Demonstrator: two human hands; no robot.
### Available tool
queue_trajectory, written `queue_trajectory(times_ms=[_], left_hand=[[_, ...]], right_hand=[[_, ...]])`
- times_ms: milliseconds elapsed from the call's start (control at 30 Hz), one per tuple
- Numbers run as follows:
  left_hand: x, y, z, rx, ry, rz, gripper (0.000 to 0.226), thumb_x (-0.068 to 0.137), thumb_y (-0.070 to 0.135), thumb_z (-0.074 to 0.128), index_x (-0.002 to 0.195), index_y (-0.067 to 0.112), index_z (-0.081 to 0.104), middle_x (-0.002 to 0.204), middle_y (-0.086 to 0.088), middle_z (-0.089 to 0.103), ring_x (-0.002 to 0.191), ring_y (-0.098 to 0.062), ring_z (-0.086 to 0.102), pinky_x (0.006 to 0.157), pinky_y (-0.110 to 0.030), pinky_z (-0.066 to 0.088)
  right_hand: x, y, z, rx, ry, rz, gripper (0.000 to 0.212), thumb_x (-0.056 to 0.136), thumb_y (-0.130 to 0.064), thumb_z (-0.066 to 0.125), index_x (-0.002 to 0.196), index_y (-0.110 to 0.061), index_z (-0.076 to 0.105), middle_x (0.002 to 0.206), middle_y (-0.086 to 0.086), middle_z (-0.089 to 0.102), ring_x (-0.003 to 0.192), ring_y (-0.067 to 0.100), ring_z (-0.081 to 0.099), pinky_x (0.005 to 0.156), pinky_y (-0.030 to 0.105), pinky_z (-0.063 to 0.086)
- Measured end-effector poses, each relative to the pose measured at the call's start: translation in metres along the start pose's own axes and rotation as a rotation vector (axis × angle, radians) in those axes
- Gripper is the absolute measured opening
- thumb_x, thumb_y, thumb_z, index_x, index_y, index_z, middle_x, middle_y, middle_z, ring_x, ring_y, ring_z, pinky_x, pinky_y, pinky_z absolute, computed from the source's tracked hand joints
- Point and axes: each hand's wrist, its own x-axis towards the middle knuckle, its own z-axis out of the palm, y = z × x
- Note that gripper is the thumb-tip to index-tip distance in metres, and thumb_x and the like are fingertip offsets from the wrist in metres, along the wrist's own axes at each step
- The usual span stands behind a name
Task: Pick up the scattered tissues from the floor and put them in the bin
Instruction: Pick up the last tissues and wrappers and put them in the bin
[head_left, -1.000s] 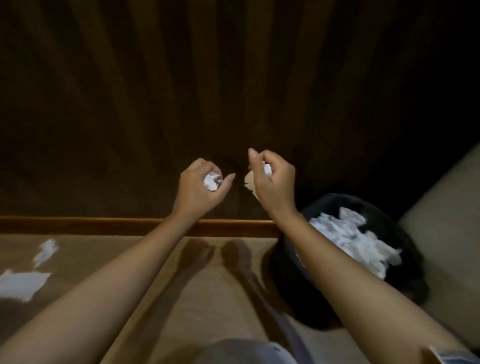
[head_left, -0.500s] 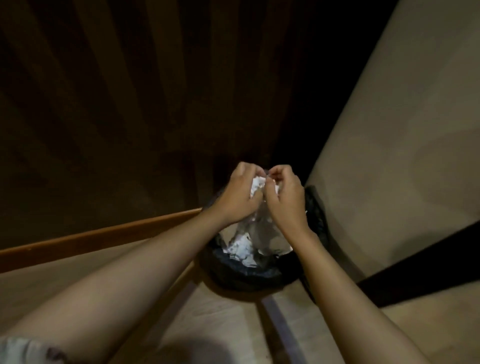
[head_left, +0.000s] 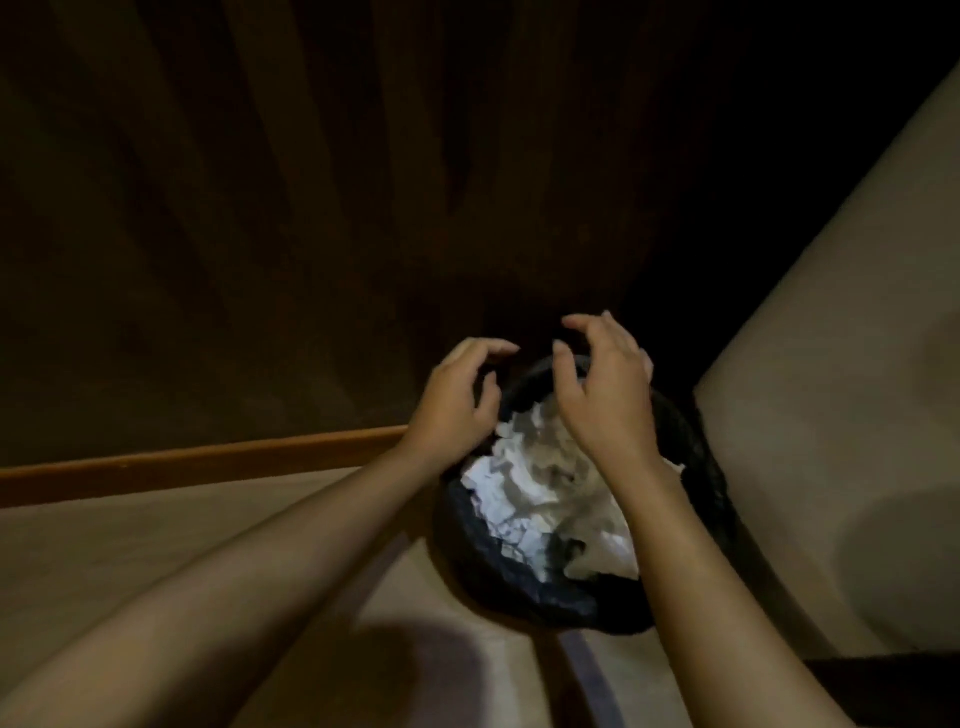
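Both hands hover over the far rim of the bin, the left hand at its far-left edge and the right hand just beside it, above the opening. On each, the fingers are spread and loosely curled, holding nothing. White crumpled tissues fill the bin, piled up to its rim below the hands; the bin stands on the floor, next to the wooden skirting and dark panelled wall.
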Motion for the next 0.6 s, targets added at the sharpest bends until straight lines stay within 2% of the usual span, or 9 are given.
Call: queue_trajectory(times_ms=[33,100,133,200,267,300,367,500,600], left_hand=[[0.001,-0.006,-0.012,0.039,0.061,0.008,0.028,0.092,0.003,0.053,0.115,0.014,0.062,0.111,0.000,0.060,0.103,-0.007,0.057,0.085,-0.008,0.041],[-0.003,-0.022,-0.039,0.088,0.133,-0.014,0.021,0.092,0.008,0.057,0.110,0.016,0.064,0.106,0.002,0.062,0.096,-0.009,0.060,0.080,-0.012,0.045],[-0.008,-0.031,-0.055,0.110,0.156,-0.046,0.019,0.092,0.011,0.058,0.109,0.017,0.064,0.104,0.003,0.063,0.091,-0.011,0.061,0.077,-0.018,0.048],[-0.023,-0.047,-0.094,0.164,0.211,-0.108,0.016,0.092,0.015,0.060,0.107,0.017,0.065,0.101,0.005,0.065,0.086,-0.010,0.062,0.071,-0.025,0.051],[-0.048,-0.057,-0.140,0.209,0.278,-0.184,0.012,0.093,0.016,0.060,0.104,0.017,0.065,0.092,0.007,0.067,0.082,-0.001,0.062,0.065,-0.018,0.047],[-0.064,-0.061,-0.164,0.237,0.318,-0.233,0.011,0.093,0.017,0.060,0.103,0.017,0.065,0.087,0.007,0.068,0.079,0.001,0.063,0.063,-0.017,0.046],[-0.100,-0.064,-0.211,0.318,0.398,-0.322,0.009,0.094,0.020,0.059,0.101,0.019,0.064,0.077,0.006,0.069,0.072,-0.003,0.065,0.062,-0.024,0.051],[-0.182,-0.067,-0.298,0.527,0.505,-0.491,0.009,0.091,0.020,0.060,0.099,0.019,0.064,0.071,0.005,0.066,0.064,-0.008,0.063,0.062,-0.034,0.053],[-0.245,-0.061,-0.352,0.629,0.562,-0.605,0.010,0.090,0.020,0.060,0.099,0.021,0.064,0.069,0.010,0.067,0.066,-0.006,0.064,0.068,-0.030,0.053]], right_hand=[[0.007,-0.014,0.004,0.087,0.043,-0.065,0.026,0.097,-0.024,0.051,0.120,-0.015,0.061,0.117,0.003,0.065,0.120,0.019,0.055,0.105,0.046,0.041],[0.015,-0.044,0.019,0.261,0.006,-0.171,0.016,0.096,-0.021,0.055,0.107,-0.015,0.065,0.096,-0.003,0.068,0.092,0.010,0.064,0.082,0.029,0.052],[0.016,-0.060,0.030,0.310,-0.046,-0.223,0.013,0.096,-0.020,0.055,0.102,-0.015,0.066,0.089,-0.004,0.068,0.084,0.007,0.063,0.073,0.024,0.051],[0.012,-0.092,0.059,0.374,-0.157,-0.335,0.013,0.097,-0.022,0.056,0.091,-0.015,0.066,0.077,-0.005,0.064,0.072,0.006,0.061,0.062,0.023,0.047],[0.001,-0.124,0.094,0.439,-0.281,-0.415,0.023,0.098,-0.028,0.055,0.080,-0.016,0.063,0.065,-0.006,0.058,0.059,0.007,0.056,0.052,0.029,0.044],[-0.005,-0.142,0.111,0.466,-0.342,-0.444,0.029,0.098,-0.032,0.054,0.075,-0.016,0.061,0.061,-0.006,0.055,0.055,0.009,0.054,0.049,0.034,0.043],[-0.022,-0.179,0.142,0.510,-0.453,-0.491,0.036,0.098,-0.036,0.053,0.068,-0.016,0.057,0.055,-0.003,0.051,0.049,0.012,0.051,0.047,0.040,0.041],[-0.068,-0.268,0.191,0.537,-0.637,-0.603,0.039,0.096,-0.039,0.055,0.064,-0.016,0.056,0.054,-0.003,0.052,0.050,0.012,0.051,0.047,0.036,0.041],[-0.109,-0.338,0.219,0.533,-0.727,-0.708,0.040,0.094,-0.038,0.055,0.063,-0.014,0.056,0.056,-0.001,0.053,0.053,0.016,0.052,0.049,0.033,0.038]])
